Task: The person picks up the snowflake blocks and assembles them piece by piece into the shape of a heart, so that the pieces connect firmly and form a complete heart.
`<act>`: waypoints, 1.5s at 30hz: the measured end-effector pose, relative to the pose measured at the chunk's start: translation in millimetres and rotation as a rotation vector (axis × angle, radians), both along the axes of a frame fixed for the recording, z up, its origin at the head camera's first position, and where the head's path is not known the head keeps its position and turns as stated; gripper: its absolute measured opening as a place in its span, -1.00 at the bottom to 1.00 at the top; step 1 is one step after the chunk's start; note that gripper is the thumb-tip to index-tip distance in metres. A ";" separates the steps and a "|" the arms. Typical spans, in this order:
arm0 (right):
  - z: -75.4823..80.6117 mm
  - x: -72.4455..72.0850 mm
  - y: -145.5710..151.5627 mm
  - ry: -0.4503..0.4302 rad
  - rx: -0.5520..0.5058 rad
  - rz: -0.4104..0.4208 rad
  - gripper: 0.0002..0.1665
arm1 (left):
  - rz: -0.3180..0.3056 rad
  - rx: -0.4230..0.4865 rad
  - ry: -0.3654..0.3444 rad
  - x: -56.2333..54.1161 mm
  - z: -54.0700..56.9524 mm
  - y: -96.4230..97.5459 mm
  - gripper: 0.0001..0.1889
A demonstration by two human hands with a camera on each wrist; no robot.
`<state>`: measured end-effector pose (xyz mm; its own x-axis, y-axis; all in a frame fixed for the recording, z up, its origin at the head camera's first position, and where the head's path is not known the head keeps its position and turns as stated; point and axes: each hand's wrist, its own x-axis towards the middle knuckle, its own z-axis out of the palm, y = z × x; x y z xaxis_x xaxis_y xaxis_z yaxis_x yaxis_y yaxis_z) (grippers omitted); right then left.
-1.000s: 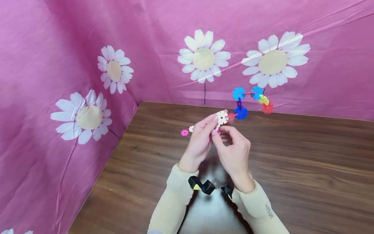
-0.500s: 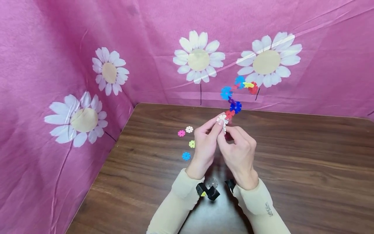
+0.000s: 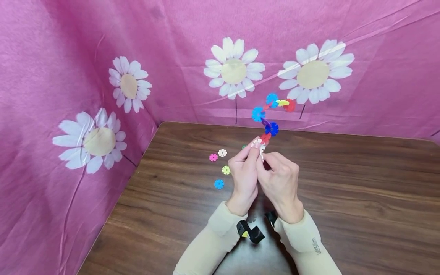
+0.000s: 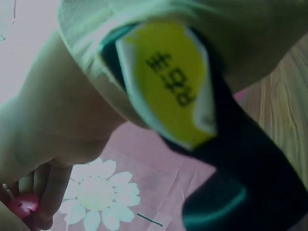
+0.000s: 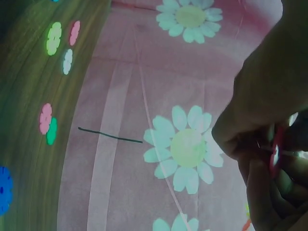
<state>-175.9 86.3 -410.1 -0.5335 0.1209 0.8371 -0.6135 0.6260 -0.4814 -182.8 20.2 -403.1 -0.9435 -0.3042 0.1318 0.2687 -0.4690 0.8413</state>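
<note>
Pinching a chain (image 3: pixel 274 129) by its white disc (image 3: pixel 256 143), the left hand (image 3: pixel 244 177) adjoins the right hand (image 3: pixel 280 181) pinching a pink piece (image 4: pixel 24 206).

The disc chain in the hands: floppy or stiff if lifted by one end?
The disc chain probably stays fairly stiff: its red end disc juts out unsupported past the left hand. It's likely light, its pieces looking thin. A knock might part it, since pieces seem joined only at their rims.

A wooden table (image 3: pixel 361 183) spans the lower head view. A pink disc (image 3: pixel 213 157), white disc (image 3: pixel 222 152), yellow disc (image 3: pixel 225 170) and blue disc (image 3: pixel 219 184) lie just below mid-frame; a green disc (image 5: pixel 51 131) lies left in the right wrist view.
</note>
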 end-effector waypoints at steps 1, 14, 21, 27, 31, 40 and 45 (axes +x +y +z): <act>-0.4 -0.1 0.5 -0.002 -0.001 0.002 -0.85 | 0.006 -0.007 -0.005 0.0 -0.5 -0.1 -0.77; -5.4 -2.7 2.4 0.016 0.023 0.031 -0.86 | -0.017 -0.009 0.031 -1.0 -2.4 -3.6 -0.75; -4.1 0.2 -4.2 -0.016 0.012 0.035 -0.82 | -0.029 0.079 0.020 -3.5 -1.7 -4.6 -0.72; -3.6 -2.8 -0.6 0.096 0.071 0.039 -0.84 | -0.024 0.096 0.016 -1.5 -0.4 -2.0 -0.71; -4.0 -4.2 1.3 0.105 0.083 0.071 -0.84 | -0.028 0.082 0.017 -1.6 -0.2 -4.5 -0.72; -0.2 -4.9 8.8 0.028 0.065 0.170 -0.89 | -0.057 0.059 0.068 -9.0 3.2 -13.5 -0.70; 3.1 -3.2 10.4 0.021 0.066 0.172 -0.84 | -0.037 0.011 0.059 -11.0 4.5 -19.1 -0.70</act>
